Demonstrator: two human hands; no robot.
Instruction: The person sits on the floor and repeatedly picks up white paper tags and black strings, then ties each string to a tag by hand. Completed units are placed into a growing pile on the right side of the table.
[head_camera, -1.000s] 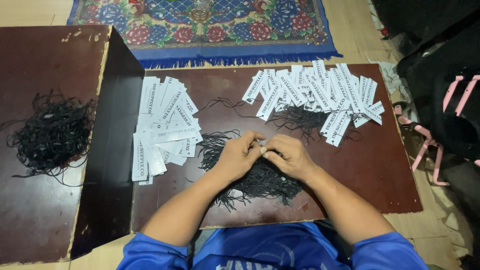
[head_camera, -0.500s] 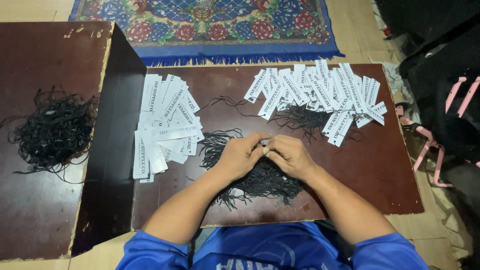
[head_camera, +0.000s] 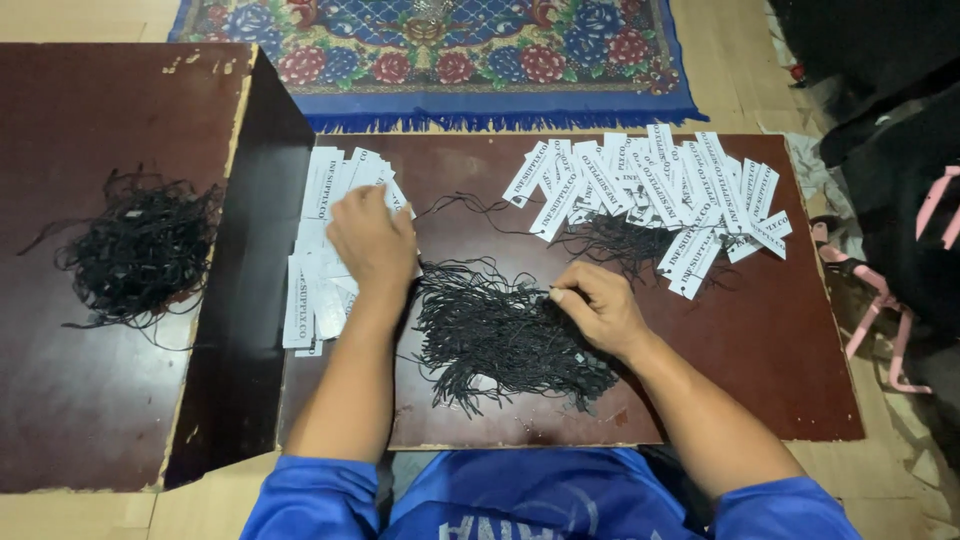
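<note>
On the dark brown table, at about ten o'clock from our body, our left hand lies flat over the stack of white paper tags, fingers spread and pressing down rather than clenched; we cannot tell whether a tag is already pinched beneath them. These tags run with their long axis toward twelve o'clock. Our right hand rests at the one o'clock edge of the heap of black string loops, thumb and forefinger closed on what looks like a single strand. That heap sits between both hands, nearer the right. More white tags, already strung, fan out at one o'clock, and a second tangle of black strings sits on the lower board at nine o'clock.
</note>
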